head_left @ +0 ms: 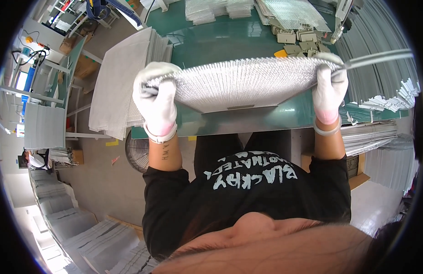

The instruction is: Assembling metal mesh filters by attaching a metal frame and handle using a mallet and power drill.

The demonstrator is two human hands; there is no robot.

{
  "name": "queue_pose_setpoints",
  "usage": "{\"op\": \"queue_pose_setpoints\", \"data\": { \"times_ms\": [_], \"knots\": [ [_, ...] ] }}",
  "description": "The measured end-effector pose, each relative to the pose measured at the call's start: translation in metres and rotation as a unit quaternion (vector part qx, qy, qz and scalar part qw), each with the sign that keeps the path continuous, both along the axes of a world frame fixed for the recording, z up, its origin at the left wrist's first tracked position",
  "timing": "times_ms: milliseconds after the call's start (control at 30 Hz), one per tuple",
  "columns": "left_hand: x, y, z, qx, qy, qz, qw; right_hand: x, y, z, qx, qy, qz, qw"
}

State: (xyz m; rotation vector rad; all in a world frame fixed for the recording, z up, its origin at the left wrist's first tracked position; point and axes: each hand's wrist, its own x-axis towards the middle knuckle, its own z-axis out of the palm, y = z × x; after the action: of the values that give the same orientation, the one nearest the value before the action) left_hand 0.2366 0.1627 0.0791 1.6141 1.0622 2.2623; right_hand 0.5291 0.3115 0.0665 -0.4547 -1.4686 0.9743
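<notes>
Person's head foremost, gloved hands gripping a silvery panel

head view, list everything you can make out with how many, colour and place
Table: one, green, centre
Mesh panel: one or a bundle, unclear; silvery, above table's near edge
Grey bar: one, grey, right of panel
Left mesh stack: one, whitish, table's left
Far mesh stacks: several, silvery-white, table's far side
Small plates: many, beige-grey, table's far right
Long strips: many, grey, right
Fan: one, dark, below table, left
Sheet stacks: several, grey, lower left
Co-worker: one, white top, far left
Shirt: one, black, bottom centre
Left hand: one, white-gloved, panel's left end
Right hand: one, white-gloved, panel's right end
</notes>
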Motion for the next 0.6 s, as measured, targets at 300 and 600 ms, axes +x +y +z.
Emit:
{"op": "queue_pose_setpoints", "data": {
  "times_ms": [300,600],
  "knots": [
    [-0.005,0.007,-0.012,0.005,-0.027,0.020,0.999,-0.003,0.012,-0.006,-0.025,0.011,0.013,1.000],
    [-0.006,0.007,-0.010,-0.038,0.008,0.053,0.998,-0.010,0.015,-0.004,-0.038,-0.033,-0.089,0.995]
  ]
}}
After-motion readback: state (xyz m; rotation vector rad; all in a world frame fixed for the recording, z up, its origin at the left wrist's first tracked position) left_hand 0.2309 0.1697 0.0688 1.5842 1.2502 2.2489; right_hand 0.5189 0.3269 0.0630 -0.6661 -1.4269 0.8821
